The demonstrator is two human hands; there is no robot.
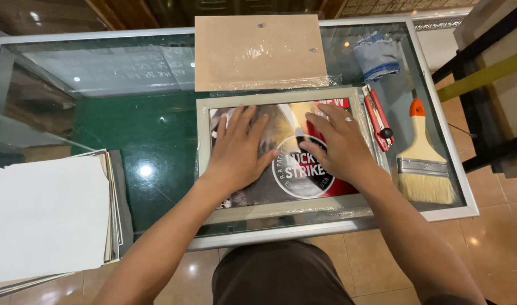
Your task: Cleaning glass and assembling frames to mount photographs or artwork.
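A pale grey picture frame [281, 210] lies flat on a glass table top [145, 113], with a printed picture in red, black and white [292, 175] set inside it. My left hand [239, 149] presses flat on the left part of the picture, fingers spread. Flat on the right part rests my right hand [334, 144], which wears a ring. Neither hand holds anything.
A brown backing board [258, 51] with clear film lies just behind the frame. A red utility knife [378, 117], a wide paintbrush [422, 158] and a folded blue-grey cloth [377, 55] lie to the right. A stack of white sheets [47, 217] sits at the near left.
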